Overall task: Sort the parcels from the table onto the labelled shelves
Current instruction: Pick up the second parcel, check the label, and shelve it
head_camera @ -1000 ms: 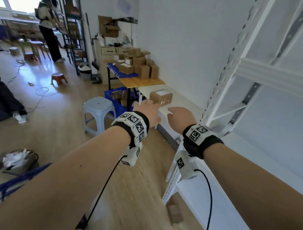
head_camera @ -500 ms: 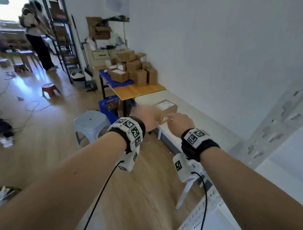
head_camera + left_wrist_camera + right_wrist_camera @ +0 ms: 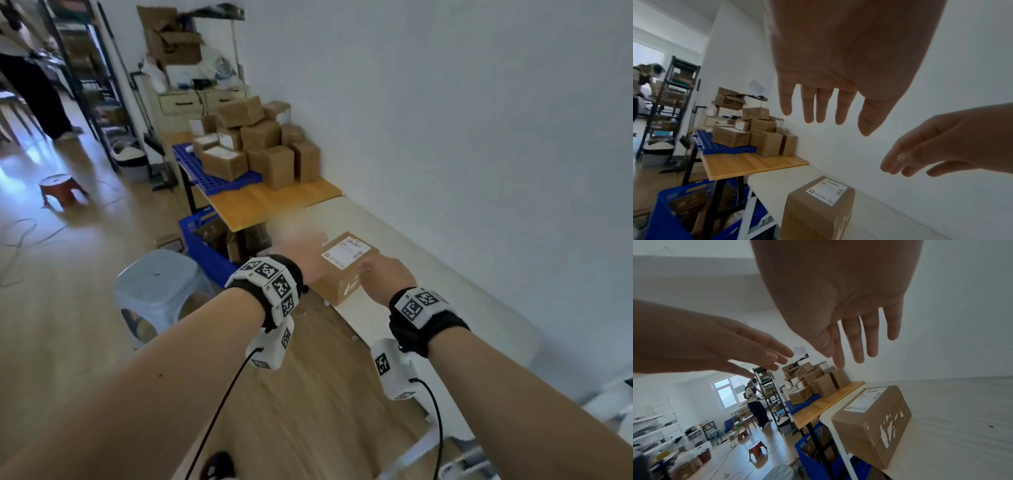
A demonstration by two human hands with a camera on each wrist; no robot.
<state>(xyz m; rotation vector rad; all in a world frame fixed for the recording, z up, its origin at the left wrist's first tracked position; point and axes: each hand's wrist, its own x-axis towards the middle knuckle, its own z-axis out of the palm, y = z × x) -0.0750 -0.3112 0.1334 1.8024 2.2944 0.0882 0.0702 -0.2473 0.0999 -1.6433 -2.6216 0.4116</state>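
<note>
I see two bare forearms with no sleeves. Each wrist wears a black band [image 3: 426,329] topped by white blocks printed with black square markers [image 3: 274,279]. Under each wrist hangs a white camera housing [image 3: 394,368], trailing a thin black cable [image 3: 219,407].

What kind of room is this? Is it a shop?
Probably not a shop: more likely a parcel-sorting or storage workroom. Taped cardboard boxes are piled on a wooden table, one labelled parcel sits on a white table, and dark metal shelving holds more goods.
</note>
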